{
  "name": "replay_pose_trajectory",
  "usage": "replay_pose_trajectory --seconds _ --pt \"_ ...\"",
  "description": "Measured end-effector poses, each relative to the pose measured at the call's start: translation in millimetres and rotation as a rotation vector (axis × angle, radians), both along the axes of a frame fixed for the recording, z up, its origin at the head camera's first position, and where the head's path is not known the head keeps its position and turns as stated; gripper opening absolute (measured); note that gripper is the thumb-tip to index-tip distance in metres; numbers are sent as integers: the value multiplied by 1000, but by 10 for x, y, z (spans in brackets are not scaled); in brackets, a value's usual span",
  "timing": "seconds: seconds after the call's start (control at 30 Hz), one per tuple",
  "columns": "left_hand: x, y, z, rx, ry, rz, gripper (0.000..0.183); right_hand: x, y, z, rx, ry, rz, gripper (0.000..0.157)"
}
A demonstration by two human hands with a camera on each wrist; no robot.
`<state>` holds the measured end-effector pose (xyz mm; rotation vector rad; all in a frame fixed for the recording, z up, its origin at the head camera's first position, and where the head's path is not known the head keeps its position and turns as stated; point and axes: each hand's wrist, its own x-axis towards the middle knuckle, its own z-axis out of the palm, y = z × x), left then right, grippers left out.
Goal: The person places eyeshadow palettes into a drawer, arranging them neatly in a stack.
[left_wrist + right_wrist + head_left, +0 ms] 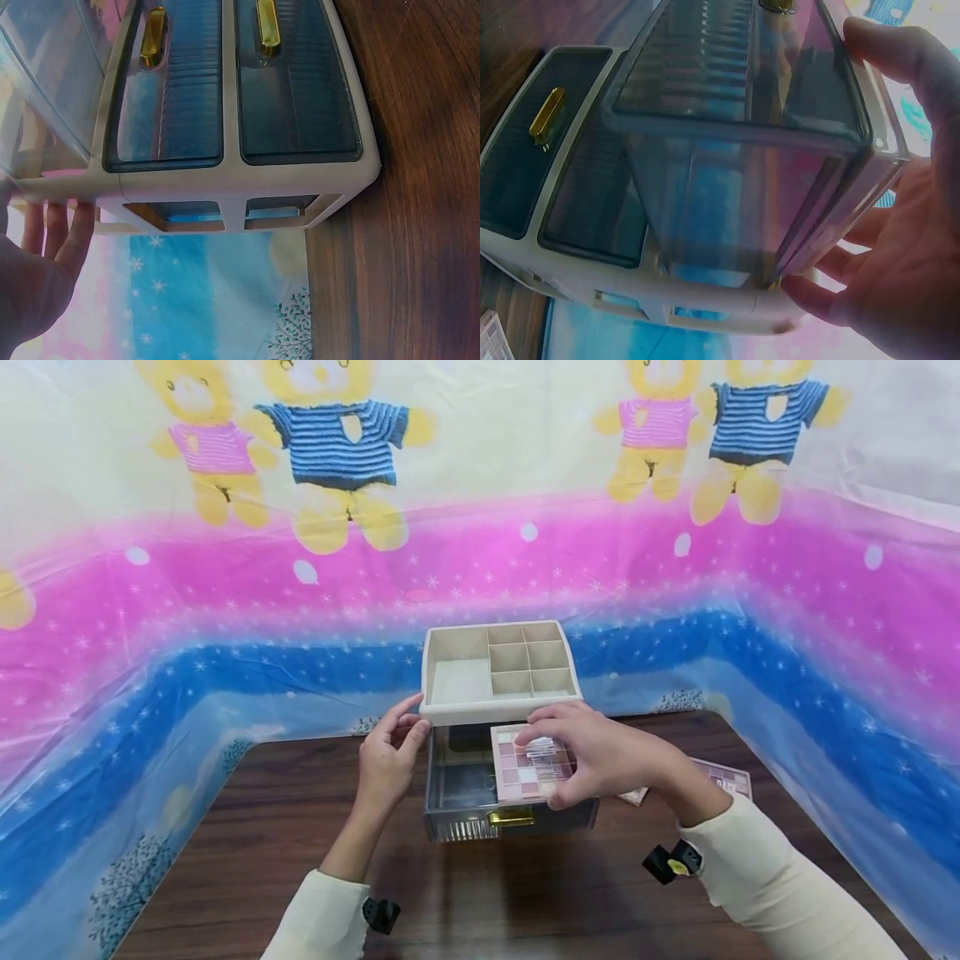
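Note:
A cream desktop organizer has its top clear drawer pulled out toward me. Over that drawer, my right hand grips a pink eyeshadow palette by its edges, thumb on the near side and fingers on the far side. The palette lies about level along the drawer's right part; in the right wrist view it shows edge-on at the drawer's rim. My left hand touches the organizer's left side near its front corner, its fingertips against the frame. Two lower drawers with gold handles are closed.
Another eyeshadow palette lies on the brown wooden table at the right, partly behind my right wrist. The corner of a further palette shows beside it. A patterned cloth with bears surrounds the table's back and sides.

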<state>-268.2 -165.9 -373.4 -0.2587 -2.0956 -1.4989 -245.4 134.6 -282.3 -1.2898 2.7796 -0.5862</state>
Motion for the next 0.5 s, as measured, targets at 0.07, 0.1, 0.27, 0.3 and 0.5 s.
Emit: replay_pose_trajectory --seconds 0.07,0.1,0.27,0.3,0.5 --pt "1 -2 -5 2 4 -3 39 -5 -25 -1 2 5 3 67" --pt "1 -3 -4 1 7 -4 40 -5 -31 2 3 3 5 66" --pt "-5 -3 -9 1 6 -9 40 6 -11 11 17 -11 49 57" --pt "-5 -3 -7 1 6 -7 40 11 0 11 18 -8 54 56" --pt "-13 1 -16 -8 5 6 40 30 150 -25 -67 27 -13 43"
